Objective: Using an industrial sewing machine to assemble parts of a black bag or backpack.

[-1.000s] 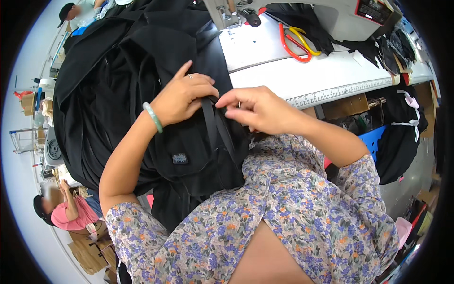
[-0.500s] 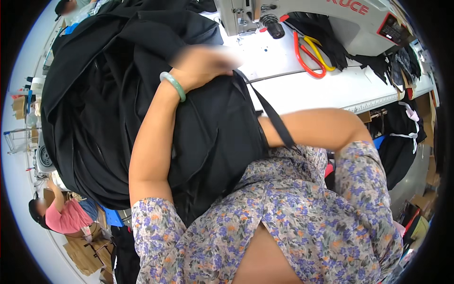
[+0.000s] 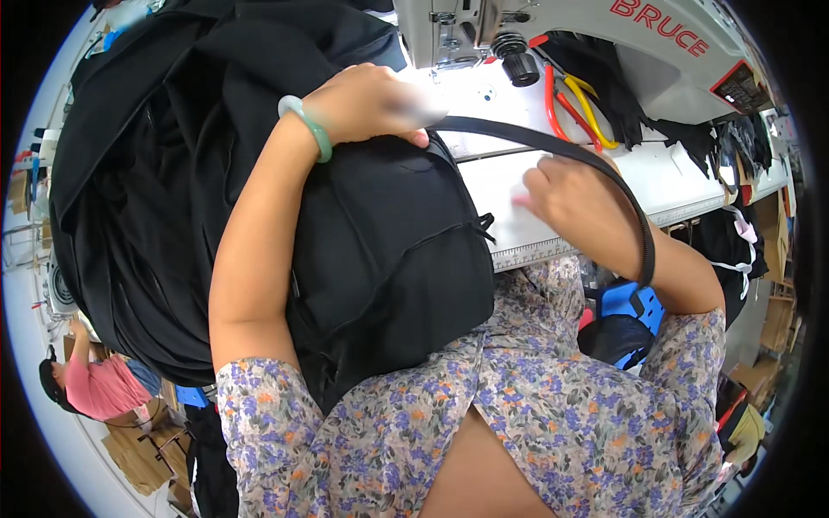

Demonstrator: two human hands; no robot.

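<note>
My left hand (image 3: pixel 367 105), with a pale green bangle on its wrist, is closed on the upper edge of a black cloth piece (image 3: pixel 389 233) with curved seams. Its fingertips are blurred. From beside those fingers a black webbing strap (image 3: pixel 518 134) arcs to the right and drapes over my right wrist, its ribbed end hanging by the forearm. My right hand (image 3: pixel 574 203) hovers over the front of the white table with curled fingers; whatever may be inside them is hidden. A small black tab (image 3: pixel 486 226) sticks out from the cloth's right side.
A white sewing machine (image 3: pixel 639 52) stands at the table's far side. Red-and-yellow-handled shears (image 3: pixel 577 108) lie beneath its arm, near black scraps (image 3: pixel 691 142). A ruler strip (image 3: pixel 535 252) edges the table. Heaped black fabric (image 3: pixel 147 190) fills the left; a person in pink (image 3: pixel 108 384) sits beyond.
My right hand has come out from beside the cloth and risen over the table. The strap, which hung down toward my lap, now arcs across my right wrist. The cloth piece lies flatter.
</note>
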